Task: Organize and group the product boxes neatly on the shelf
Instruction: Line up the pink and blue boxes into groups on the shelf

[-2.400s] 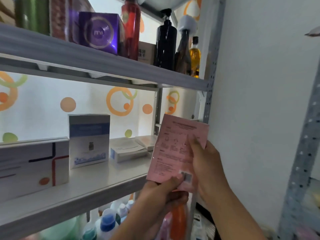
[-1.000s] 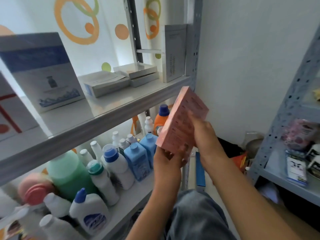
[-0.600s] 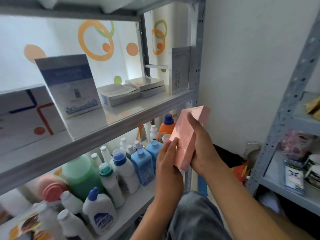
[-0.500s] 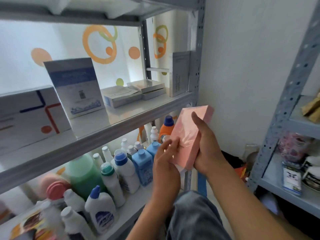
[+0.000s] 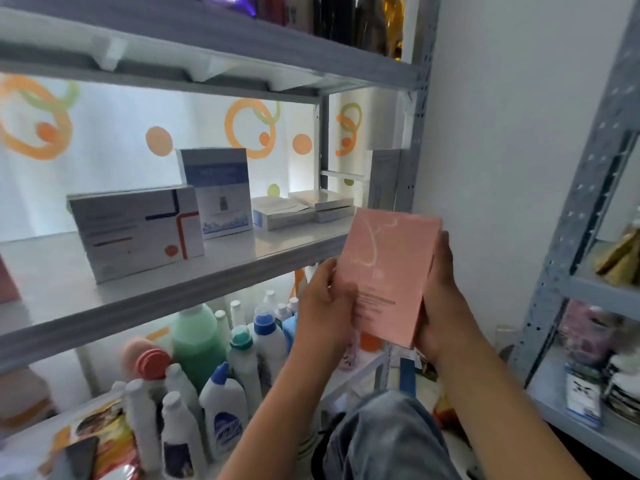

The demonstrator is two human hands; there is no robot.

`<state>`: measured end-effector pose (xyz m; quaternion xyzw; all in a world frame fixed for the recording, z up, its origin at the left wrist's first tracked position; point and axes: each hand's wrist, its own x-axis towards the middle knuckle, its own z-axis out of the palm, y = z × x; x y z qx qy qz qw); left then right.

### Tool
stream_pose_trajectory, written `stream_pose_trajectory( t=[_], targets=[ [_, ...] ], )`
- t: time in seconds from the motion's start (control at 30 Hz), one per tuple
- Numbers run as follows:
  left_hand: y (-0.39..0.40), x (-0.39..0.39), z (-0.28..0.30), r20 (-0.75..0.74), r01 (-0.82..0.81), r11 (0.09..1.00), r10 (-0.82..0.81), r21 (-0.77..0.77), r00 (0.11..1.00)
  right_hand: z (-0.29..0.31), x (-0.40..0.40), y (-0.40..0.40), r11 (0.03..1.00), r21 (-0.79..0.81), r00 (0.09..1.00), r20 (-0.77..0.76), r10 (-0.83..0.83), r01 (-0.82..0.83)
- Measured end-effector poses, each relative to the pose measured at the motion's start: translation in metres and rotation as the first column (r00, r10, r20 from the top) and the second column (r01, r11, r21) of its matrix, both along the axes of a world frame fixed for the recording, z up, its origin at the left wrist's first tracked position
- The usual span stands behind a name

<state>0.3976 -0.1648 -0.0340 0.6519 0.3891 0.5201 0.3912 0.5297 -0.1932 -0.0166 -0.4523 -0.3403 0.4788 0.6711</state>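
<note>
— What are the hands doing?
— Both hold a flat pink cardboard box [image 5: 388, 271] upright, right of centre in the frame. The left hand [image 5: 327, 299] pinches its lower left edge, thumb on the front face. The right hand [image 5: 438, 292] wraps the right edge, fingers curled behind it.
— Where is that box relative to the shelf?
— In the air, just in front of the right end of the white middle shelf board [image 5: 214, 268], not resting on it.
— What stands on that board?
— At centre left, a long white box with a blue and red cross line [image 5: 138, 233] stands nearest. Just behind and to its right is a tall white box with a blue band [image 5: 216, 192]. Further right lie a flat white and blue carton [image 5: 280, 213] and two stacked thin white boxes [image 5: 323, 204]. A tall pale box [image 5: 384, 178] stands against the grey metal upright [image 5: 415, 133].
— And lower down?
— At lower left, white plastic bottles with blue caps [image 5: 242, 375] crowd around a green jug [image 5: 199, 341].
</note>
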Motion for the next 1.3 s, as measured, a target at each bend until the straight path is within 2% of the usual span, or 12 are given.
stream_pose_trajectory(
  t=[0.1,0.23,0.47,0.57,0.73,0.9,1.0,1.07,1.13,1.23,1.3],
  targets=[
    [-0.025,-0.007,0.001,0.176,-0.053,0.998,0.048,0.028,0.983,-0.006,-0.01,-0.013,0.987,-0.014,0.986,0.04,-0.161,0.162],
    [-0.05,-0.013,0.0,0.394,-0.076,0.997,0.067,0.006,0.917,-0.002,-0.029,-0.026,0.981,0.052,0.971,0.146,-0.192,0.186],
    [-0.061,-0.034,0.015,0.535,-0.183,0.98,0.113,0.079,0.837,0.008,-0.062,-0.032,0.96,0.212,0.923,0.298,-0.242,0.183],
    [-0.057,-0.051,0.017,0.528,-0.284,0.956,0.206,0.071,0.824,0.0,-0.084,-0.023,0.968,0.236,0.91,0.378,-0.17,0.083],
    [-0.043,-0.098,0.013,0.422,-0.417,0.902,0.338,0.109,0.841,-0.013,-0.126,-0.013,0.963,0.268,0.926,0.37,-0.072,-0.032],
    [-0.036,-0.189,0.013,0.325,-0.548,0.817,0.477,0.178,0.817,-0.027,-0.206,0.02,0.957,0.239,0.913,0.404,0.054,-0.163],
    [-0.028,-0.245,0.016,0.272,-0.654,0.728,0.599,0.205,0.753,-0.035,-0.258,0.033,0.926,0.197,0.873,0.44,0.21,-0.322],
    [-0.019,-0.27,0.016,0.238,-0.678,0.701,0.636,0.219,0.734,-0.037,-0.275,0.041,0.892,0.183,0.84,0.454,0.296,-0.413],
    [-0.012,-0.292,0.014,0.206,-0.696,0.674,0.665,0.246,0.717,-0.027,-0.287,0.047,0.868,0.166,0.796,0.506,0.332,-0.468],
    [-0.004,-0.308,0.012,0.147,-0.7,0.662,0.69,0.268,0.709,-0.01,-0.295,0.066,0.868,0.168,0.78,0.54,0.315,-0.467],
    [-0.001,-0.323,0.011,0.117,-0.741,0.614,0.743,0.273,0.659,-0.005,-0.312,0.081,0.85,0.178,0.748,0.586,0.313,-0.496]
  ],
)
